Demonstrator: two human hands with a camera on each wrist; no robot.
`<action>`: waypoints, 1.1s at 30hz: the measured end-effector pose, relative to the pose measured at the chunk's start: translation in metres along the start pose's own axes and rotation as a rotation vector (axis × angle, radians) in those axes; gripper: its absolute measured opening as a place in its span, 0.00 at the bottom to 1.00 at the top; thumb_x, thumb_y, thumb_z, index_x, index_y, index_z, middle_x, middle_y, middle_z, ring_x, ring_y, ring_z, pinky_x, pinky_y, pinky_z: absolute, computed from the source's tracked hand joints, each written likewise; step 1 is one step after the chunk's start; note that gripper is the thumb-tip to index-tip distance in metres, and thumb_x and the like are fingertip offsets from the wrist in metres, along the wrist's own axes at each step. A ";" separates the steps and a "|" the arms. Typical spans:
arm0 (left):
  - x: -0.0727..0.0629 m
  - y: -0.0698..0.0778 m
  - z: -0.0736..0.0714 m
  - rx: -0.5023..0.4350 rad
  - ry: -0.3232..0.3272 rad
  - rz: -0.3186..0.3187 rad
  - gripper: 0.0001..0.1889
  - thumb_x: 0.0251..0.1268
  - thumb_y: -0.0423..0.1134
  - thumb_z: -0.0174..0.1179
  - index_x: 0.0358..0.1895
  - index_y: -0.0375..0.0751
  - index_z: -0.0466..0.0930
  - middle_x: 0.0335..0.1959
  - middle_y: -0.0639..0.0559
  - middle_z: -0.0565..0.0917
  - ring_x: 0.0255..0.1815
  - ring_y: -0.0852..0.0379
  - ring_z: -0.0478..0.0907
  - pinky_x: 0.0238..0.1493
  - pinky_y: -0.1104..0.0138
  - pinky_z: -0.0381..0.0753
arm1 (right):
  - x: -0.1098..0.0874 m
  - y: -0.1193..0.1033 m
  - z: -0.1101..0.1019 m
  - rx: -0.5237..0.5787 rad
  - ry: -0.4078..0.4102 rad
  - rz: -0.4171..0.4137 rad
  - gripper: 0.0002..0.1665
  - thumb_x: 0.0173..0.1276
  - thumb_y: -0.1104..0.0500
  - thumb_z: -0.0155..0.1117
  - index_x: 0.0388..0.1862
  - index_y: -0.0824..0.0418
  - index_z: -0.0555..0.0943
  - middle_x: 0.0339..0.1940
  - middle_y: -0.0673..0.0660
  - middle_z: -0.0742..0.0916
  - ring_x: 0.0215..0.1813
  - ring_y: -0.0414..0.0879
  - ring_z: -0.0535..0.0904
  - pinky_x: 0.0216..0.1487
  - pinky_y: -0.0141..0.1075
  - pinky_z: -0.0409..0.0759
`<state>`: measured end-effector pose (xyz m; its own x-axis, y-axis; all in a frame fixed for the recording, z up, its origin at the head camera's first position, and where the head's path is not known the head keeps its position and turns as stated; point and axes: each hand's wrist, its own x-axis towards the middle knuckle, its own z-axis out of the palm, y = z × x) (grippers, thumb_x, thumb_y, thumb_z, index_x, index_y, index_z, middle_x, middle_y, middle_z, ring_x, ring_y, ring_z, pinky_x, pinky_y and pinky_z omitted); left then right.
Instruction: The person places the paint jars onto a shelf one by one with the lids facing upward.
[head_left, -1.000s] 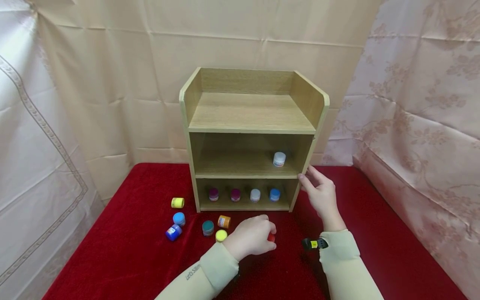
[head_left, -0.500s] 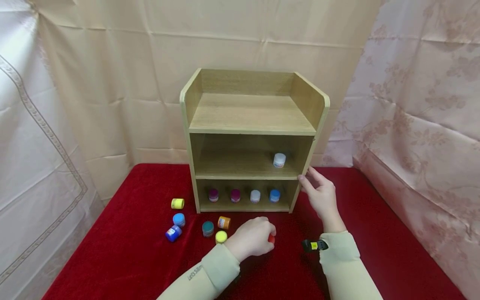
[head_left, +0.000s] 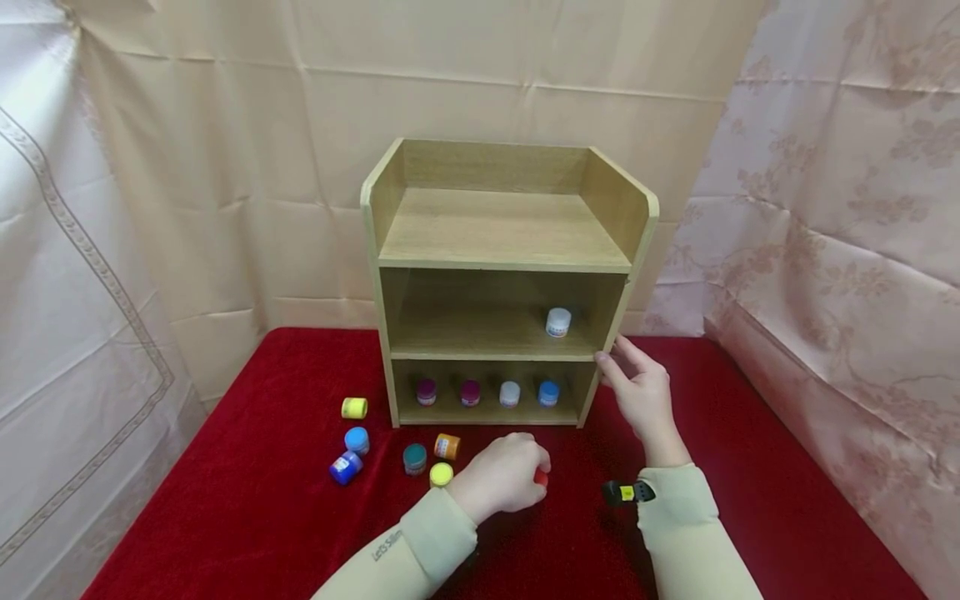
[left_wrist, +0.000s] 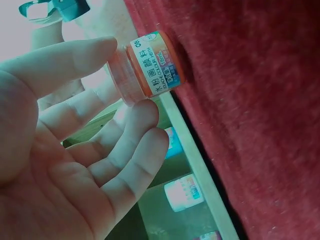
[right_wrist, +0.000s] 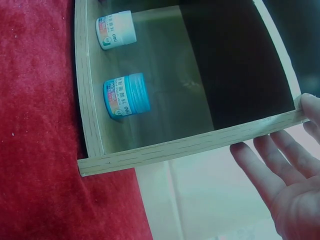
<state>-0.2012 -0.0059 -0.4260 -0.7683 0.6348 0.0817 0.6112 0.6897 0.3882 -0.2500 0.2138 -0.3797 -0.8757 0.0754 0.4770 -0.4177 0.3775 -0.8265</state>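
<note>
My left hand (head_left: 501, 473) pinches a red-orange paint jar (left_wrist: 156, 64) by its lid, between thumb and fingers, low over the red cloth in front of the shelf. In the head view the hand hides most of that jar. At the right side of the small wooden shelf (head_left: 495, 357), my right hand (head_left: 641, 392) holds the side panel, thumb at its front edge and fingers along the outside. On the bottom level stand two purple jars (head_left: 470, 393), a white jar (head_left: 510, 394) and a blue jar (right_wrist: 126, 95). Another white jar (head_left: 558, 322) stands on the middle level, towards the right.
Left of my left hand, loose jars are scattered on the cloth: yellow (head_left: 441, 475), orange (head_left: 447, 447) on its side, teal (head_left: 415, 458), light blue (head_left: 357, 441), dark blue (head_left: 346, 467) and another yellow (head_left: 355, 408). Curtains (head_left: 225, 167) hang behind the table.
</note>
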 end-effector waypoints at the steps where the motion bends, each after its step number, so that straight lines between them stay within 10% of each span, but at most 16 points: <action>1: -0.001 0.000 -0.002 0.000 0.004 0.000 0.06 0.58 0.35 0.71 0.38 0.43 0.89 0.34 0.57 0.81 0.34 0.64 0.73 0.34 0.72 0.75 | 0.000 0.000 0.000 -0.003 -0.001 0.002 0.29 0.74 0.65 0.65 0.72 0.65 0.73 0.60 0.69 0.83 0.47 0.36 0.84 0.45 0.48 0.84; 18: -0.019 -0.006 -0.047 -0.039 0.154 0.027 0.08 0.63 0.38 0.69 0.43 0.42 0.90 0.40 0.54 0.84 0.36 0.62 0.75 0.34 0.73 0.76 | 0.001 0.002 0.000 -0.001 -0.005 0.030 0.30 0.74 0.64 0.65 0.73 0.65 0.72 0.61 0.69 0.83 0.52 0.57 0.84 0.45 0.38 0.85; 25: -0.029 -0.008 -0.067 -0.100 0.210 0.016 0.09 0.64 0.38 0.69 0.45 0.42 0.89 0.42 0.52 0.85 0.33 0.62 0.75 0.32 0.74 0.77 | 0.000 0.000 0.001 0.005 -0.007 0.022 0.30 0.74 0.64 0.65 0.73 0.66 0.73 0.61 0.70 0.83 0.47 0.38 0.84 0.42 0.29 0.84; 33: -0.031 -0.008 -0.073 -0.147 0.225 -0.006 0.09 0.65 0.39 0.70 0.46 0.42 0.89 0.38 0.54 0.82 0.29 0.63 0.74 0.30 0.73 0.77 | 0.005 0.024 0.000 0.003 0.003 0.018 0.30 0.74 0.63 0.65 0.74 0.62 0.73 0.61 0.69 0.83 0.50 0.48 0.84 0.41 0.27 0.83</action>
<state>-0.1962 -0.0560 -0.3648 -0.8048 0.5264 0.2744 0.5850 0.6249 0.5171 -0.2646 0.2231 -0.3968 -0.8823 0.0845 0.4630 -0.4028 0.3733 -0.8357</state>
